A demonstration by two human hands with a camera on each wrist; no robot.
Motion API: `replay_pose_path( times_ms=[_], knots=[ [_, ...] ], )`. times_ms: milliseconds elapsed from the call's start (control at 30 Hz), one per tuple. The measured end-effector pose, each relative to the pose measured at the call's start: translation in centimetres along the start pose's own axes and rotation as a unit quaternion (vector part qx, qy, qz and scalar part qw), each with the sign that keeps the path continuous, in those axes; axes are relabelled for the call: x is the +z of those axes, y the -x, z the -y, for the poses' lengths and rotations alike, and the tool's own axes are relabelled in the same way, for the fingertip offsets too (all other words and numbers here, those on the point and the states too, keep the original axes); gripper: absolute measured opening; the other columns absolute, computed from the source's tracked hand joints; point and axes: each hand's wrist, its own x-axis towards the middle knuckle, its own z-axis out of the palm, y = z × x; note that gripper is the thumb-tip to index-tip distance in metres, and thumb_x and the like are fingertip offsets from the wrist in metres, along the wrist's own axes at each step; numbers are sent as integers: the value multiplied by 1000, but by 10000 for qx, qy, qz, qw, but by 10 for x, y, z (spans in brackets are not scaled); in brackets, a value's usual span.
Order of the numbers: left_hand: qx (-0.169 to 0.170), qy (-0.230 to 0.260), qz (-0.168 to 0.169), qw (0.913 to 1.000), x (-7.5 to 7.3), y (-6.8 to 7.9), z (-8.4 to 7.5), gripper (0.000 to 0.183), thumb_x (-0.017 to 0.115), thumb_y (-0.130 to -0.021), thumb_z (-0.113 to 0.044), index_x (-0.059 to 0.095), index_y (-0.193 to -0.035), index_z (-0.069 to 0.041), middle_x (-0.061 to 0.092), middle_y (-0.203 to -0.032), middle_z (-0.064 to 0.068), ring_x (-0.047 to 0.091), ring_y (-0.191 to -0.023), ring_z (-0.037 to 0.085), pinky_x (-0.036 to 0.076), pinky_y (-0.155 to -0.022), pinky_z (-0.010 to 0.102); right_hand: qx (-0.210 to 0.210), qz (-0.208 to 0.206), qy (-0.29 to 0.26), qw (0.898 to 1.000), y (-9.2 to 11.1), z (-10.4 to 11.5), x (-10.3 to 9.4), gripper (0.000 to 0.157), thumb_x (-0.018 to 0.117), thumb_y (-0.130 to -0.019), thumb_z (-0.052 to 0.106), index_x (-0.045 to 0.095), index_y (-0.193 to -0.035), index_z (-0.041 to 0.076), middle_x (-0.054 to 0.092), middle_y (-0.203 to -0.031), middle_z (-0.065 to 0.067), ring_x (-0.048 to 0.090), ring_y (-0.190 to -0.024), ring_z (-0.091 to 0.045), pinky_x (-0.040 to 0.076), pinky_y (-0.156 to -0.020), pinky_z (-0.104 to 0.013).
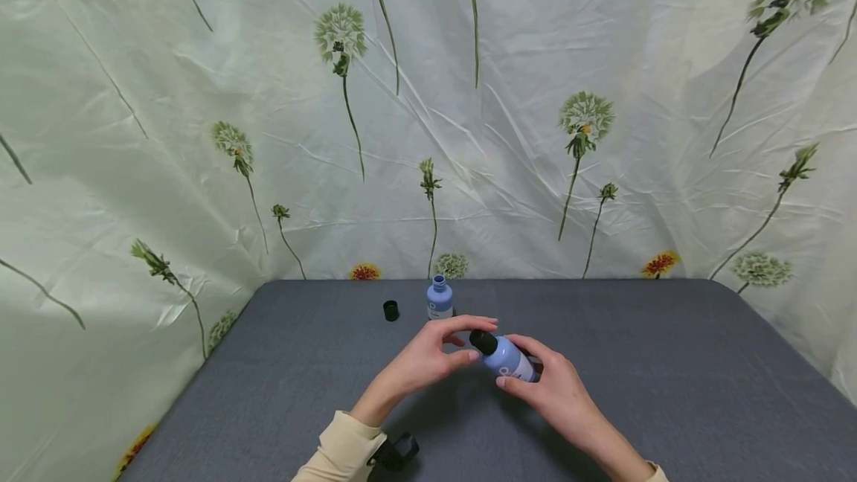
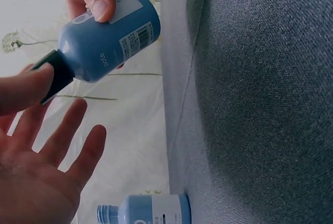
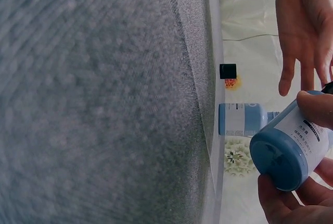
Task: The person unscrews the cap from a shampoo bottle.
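Note:
A blue bottle (image 1: 510, 360) with a white label is held tilted above the table, its black cap (image 1: 483, 341) pointing up and left. My right hand (image 1: 552, 389) grips the bottle's body between thumb and fingers. At the cap is my left hand (image 1: 423, 355), thumb and forefinger to either side of it and the other fingers spread loosely. In the left wrist view the thumb lies over the cap (image 2: 63, 78), hiding part of it. Behind the hands a second blue bottle (image 1: 439, 299) stands upright, uncapped, its threaded neck (image 2: 107, 214) bare.
A loose black cap (image 1: 391, 310) sits on the grey cloth-covered table (image 1: 636, 363), left of the standing bottle. Near the left sleeve is a black strap-like item (image 1: 396, 454). A white curtain (image 1: 495, 229) printed with flowers hangs behind the table's far edge.

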Motion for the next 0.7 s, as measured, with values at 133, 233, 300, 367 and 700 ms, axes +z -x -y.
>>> replay_pose_path(
  times_ms=[133, 233, 300, 367, 700],
  knots=[
    [-30, 43, -131, 9999, -1, 0, -1, 44, 61, -94, 1, 64, -130, -24, 62, -127, -13, 54, -119, 10, 47, -90, 38, -40, 1, -5, 10000, 1, 1, -1, 58, 86, -76, 20, 63, -128, 13, 63, -116, -8, 58, -93, -21, 49, -76, -38],
    [-146, -103, -294, 9994, -1, 0, -1, 38, 66, -94, -7, 66, -127, -26, 64, -122, -12, 56, -112, 10, 47, -89, 42, -46, -9, 35, 10000, 1, 2, -1, 58, 87, -75, 21, 64, -128, 14, 63, -117, -8, 58, -93, -21, 48, -76, -38],
    [-210, -221, -421, 9987, -1, 0, -1, 34, 70, -92, -14, 67, -124, -26, 65, -117, -12, 57, -107, 10, 47, -88, 46, -47, -16, 64, 10000, 1, 3, -1, 57, 86, -76, 22, 64, -128, 14, 63, -117, -8, 58, -93, -21, 48, -76, -39],
    [-300, -309, -534, 9976, -1, 0, -1, 32, 73, -90, -20, 69, -121, -27, 66, -113, -13, 58, -103, 10, 46, -86, 47, -52, -14, 64, 10000, 1, 3, -1, 57, 86, -76, 22, 64, -128, 15, 63, -118, -7, 58, -94, -21, 48, -77, -39],
    [-660, -371, -939, 9927, 1, -1, -1, 25, 79, -85, -32, 73, -107, -24, 67, -97, -11, 61, -89, 13, 49, -76, 35, -8, -5, 19, 10000, 3, 3, 1, 58, 86, -77, 21, 63, -129, 14, 63, -119, -8, 59, -94, -21, 50, -77, -40]
  ],
)
